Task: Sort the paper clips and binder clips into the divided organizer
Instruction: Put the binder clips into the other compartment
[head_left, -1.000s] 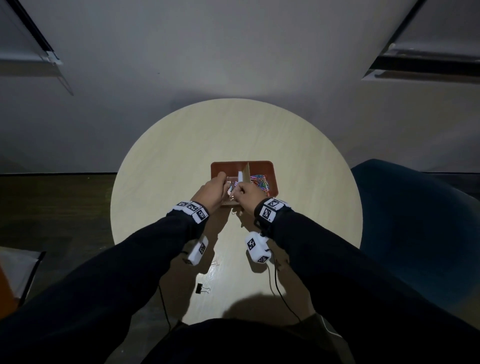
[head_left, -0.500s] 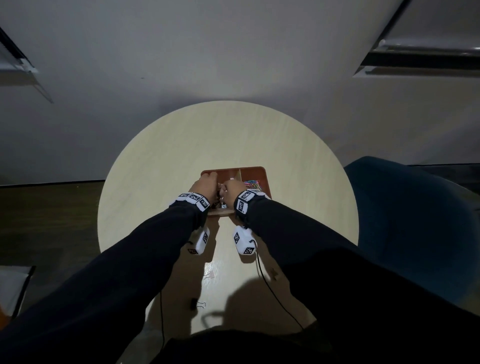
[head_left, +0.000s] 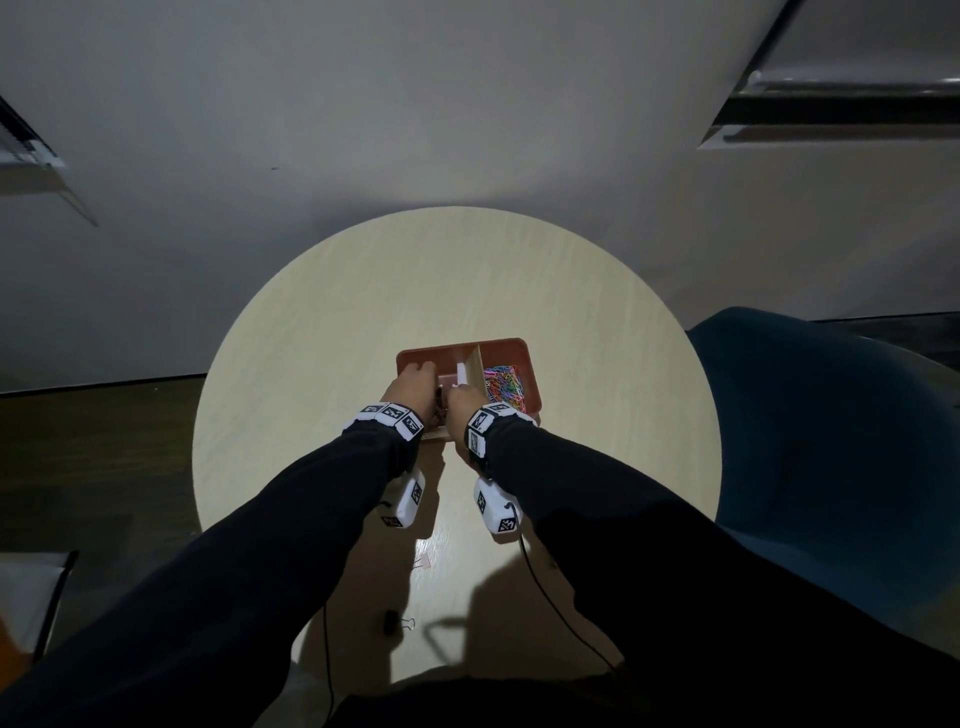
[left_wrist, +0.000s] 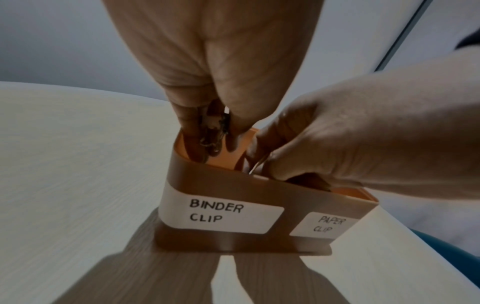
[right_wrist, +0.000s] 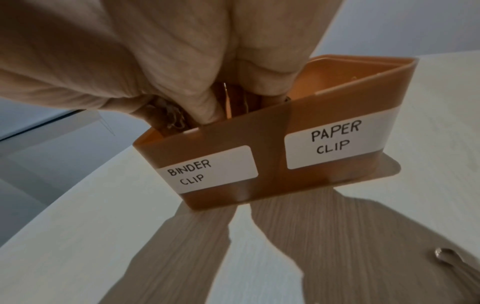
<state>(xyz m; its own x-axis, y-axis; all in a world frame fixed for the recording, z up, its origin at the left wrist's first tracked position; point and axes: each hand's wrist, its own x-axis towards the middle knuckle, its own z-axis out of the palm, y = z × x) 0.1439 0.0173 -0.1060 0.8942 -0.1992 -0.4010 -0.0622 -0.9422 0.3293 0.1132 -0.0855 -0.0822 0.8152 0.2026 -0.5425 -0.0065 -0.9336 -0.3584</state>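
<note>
A brown divided organizer (head_left: 511, 347) stands mid-table, labelled BINDER CLIP (left_wrist: 217, 212) on the left and PAPER CLIP (right_wrist: 335, 140) on the right. Coloured paper clips (head_left: 505, 385) lie in the right compartment. My left hand (head_left: 422, 373) pinches a bunch of binder clips (left_wrist: 213, 128) just inside the left compartment. Close beside it, my right hand (head_left: 458, 396) dips into the same compartment and pinches a clip with a wire handle (left_wrist: 257, 167). The compartment's floor is hidden by both hands. A pink binder clip (head_left: 423, 561) and a black binder clip (head_left: 397, 623) lie on the table near me.
The round pale wooden table (head_left: 597, 322) has a blue chair (head_left: 831, 441) at its right edge. Camera cables (head_left: 550, 597) trail over the near table. A metal clip handle (right_wrist: 446, 257) lies to the right of my right wrist.
Both hands have shifted a little left from the organizer's front middle and now reach into the binder clip compartment. The head view has drifted slightly.
</note>
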